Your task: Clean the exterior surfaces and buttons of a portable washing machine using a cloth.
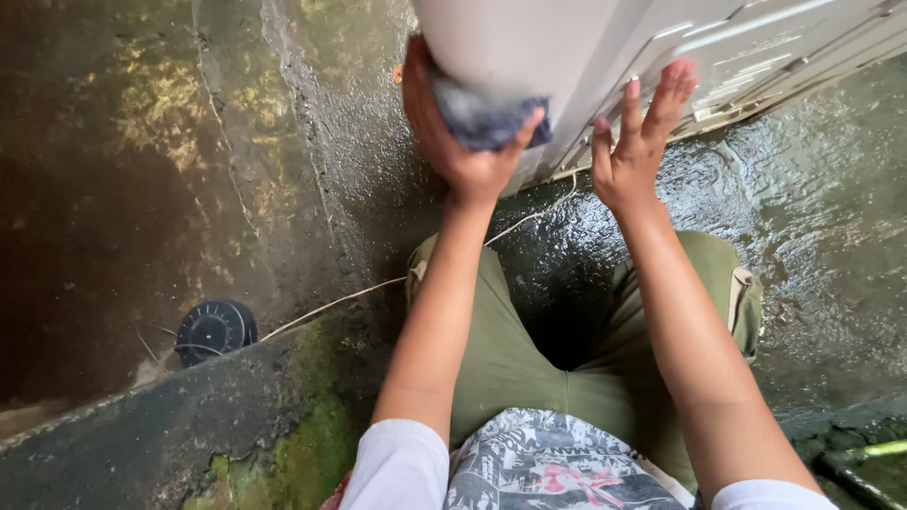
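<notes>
My left hand (pixel 453 132) grips a dark grey-blue cloth (pixel 487 118) and presses it against the curved corner of a large white plastic panel (pixel 529 47) that stands on the wet floor. My right hand (pixel 635 142) rests flat on the panel's ribbed face (pixel 756 47), fingers spread, holding nothing. I crouch behind it, with green trousers and a printed shirt visible below my arms.
The wet concrete floor (pixel 803 217) glistens around me. A round black slotted cap (pixel 215 329) lies at the left by a mossy raised kerb (pixel 189 425). A thin pale cord (pixel 331 304) runs across the floor. A green hose (pixel 869 453) shows at the lower right.
</notes>
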